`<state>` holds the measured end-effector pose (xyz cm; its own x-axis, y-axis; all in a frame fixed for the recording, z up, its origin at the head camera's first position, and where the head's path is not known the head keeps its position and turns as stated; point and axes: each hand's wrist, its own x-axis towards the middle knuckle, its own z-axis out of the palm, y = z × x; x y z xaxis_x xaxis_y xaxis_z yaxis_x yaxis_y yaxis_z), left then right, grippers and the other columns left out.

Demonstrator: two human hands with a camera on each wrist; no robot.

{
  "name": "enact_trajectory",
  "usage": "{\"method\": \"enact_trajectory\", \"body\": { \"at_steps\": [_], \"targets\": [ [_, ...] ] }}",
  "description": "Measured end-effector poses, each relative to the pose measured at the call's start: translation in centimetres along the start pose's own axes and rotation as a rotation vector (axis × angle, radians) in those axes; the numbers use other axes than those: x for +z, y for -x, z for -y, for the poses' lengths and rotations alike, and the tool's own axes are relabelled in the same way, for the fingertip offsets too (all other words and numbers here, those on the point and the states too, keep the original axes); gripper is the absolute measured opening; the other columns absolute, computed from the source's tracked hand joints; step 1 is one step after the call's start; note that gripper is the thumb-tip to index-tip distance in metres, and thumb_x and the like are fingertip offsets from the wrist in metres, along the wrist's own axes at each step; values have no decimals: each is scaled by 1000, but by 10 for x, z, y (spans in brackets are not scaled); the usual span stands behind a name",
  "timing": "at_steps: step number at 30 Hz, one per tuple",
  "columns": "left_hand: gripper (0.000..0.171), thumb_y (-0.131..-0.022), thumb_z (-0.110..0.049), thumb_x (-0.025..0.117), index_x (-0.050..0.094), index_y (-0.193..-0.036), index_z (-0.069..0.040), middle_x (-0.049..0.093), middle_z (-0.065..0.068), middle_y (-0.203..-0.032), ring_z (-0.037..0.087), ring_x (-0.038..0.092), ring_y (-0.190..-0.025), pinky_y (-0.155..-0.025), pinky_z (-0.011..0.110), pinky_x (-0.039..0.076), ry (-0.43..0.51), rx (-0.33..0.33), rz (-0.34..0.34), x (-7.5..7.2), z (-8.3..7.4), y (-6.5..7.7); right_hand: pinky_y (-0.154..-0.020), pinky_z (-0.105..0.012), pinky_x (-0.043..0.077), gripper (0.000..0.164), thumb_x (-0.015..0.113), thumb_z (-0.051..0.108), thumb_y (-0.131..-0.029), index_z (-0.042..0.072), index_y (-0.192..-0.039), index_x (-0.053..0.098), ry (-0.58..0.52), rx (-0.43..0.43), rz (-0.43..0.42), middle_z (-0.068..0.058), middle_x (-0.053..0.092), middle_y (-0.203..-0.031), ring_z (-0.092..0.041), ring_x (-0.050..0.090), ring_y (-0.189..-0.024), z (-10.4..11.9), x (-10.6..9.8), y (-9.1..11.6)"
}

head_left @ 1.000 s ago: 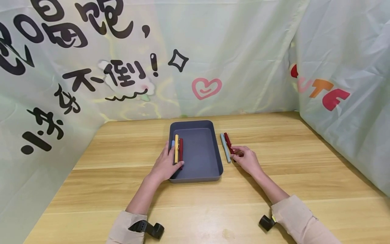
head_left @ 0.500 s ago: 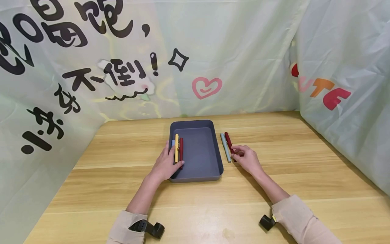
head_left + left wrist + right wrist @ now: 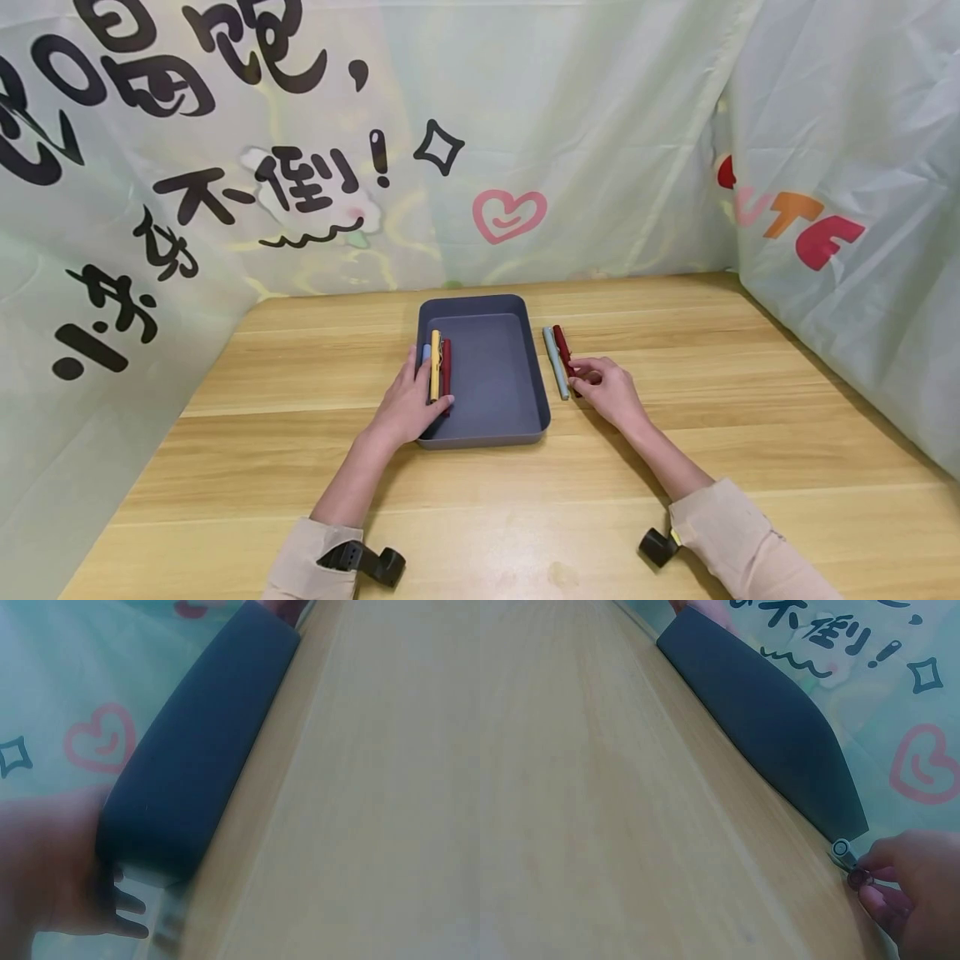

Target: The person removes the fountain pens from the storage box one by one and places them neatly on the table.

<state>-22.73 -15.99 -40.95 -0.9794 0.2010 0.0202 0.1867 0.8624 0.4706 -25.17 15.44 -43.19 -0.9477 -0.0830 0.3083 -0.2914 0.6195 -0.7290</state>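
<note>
A dark blue-grey tray (image 3: 495,375) lies on the table, with a blue pen (image 3: 426,352), a yellow pen (image 3: 435,367) and a red pen (image 3: 446,367) side by side along its left inner wall. My left hand (image 3: 405,404) grips that left wall, thumb over the pens' near ends and some fingers down the outside, as the left wrist view shows. Right of the tray lie a light blue pen (image 3: 556,364) and a dark red pen (image 3: 562,343), close together. My right hand (image 3: 609,392) pinches the dark red pen near its lower end between thumb and fingers.
The wooden table (image 3: 480,517) runs back to a printed cloth (image 3: 600,133) that hangs behind it and down both sides. A black wrist camera (image 3: 390,567) juts from the left sleeve, and another black camera (image 3: 657,547) from the right sleeve.
</note>
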Motion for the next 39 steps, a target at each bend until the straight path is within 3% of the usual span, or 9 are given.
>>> {"method": "enact_trajectory", "body": {
  "at_steps": [13,19,26,31,39],
  "targets": [
    [75,-90,-41,55,22,-145,0,-4,19,-151,38,14,-134,-102,51,22,3,8,7,-1,-2,-1,-56,-25,47,24,64,2,-82,-4,-106,65,-29,40,-28,-17,59,-93,-28,61,-79,1,-3,2],
    [76,-90,-42,55,22,-145,0,-4,19,-151,37,13,-134,-103,51,22,-8,-2,4,-2,-1,0,-64,-32,50,24,64,2,-83,-4,-106,65,-52,35,-24,-18,59,-98,-31,61,-85,6,-4,0],
    [76,-90,-42,55,23,-144,1,-2,20,-150,38,14,-134,-102,53,21,-33,-6,0,-2,-3,1,-69,-37,50,25,62,4,-84,-2,-109,64,-72,42,40,-17,61,-102,-30,60,-87,19,-7,-2],
    [75,-90,-42,55,24,-144,1,-1,20,-150,38,14,-134,-102,53,20,-51,-6,-9,-2,-3,0,-66,-33,49,26,62,4,-85,-2,-110,63,-120,62,96,-17,61,-102,-30,60,-88,32,-8,-4],
    [77,-90,-44,55,23,-144,1,2,20,-150,37,12,-134,-103,53,18,-37,2,-27,-2,-3,-1,-63,-29,47,26,63,3,-83,-3,-108,64,-157,4,215,-17,63,-98,-26,59,-82,61,-4,-10]
  ]
}}
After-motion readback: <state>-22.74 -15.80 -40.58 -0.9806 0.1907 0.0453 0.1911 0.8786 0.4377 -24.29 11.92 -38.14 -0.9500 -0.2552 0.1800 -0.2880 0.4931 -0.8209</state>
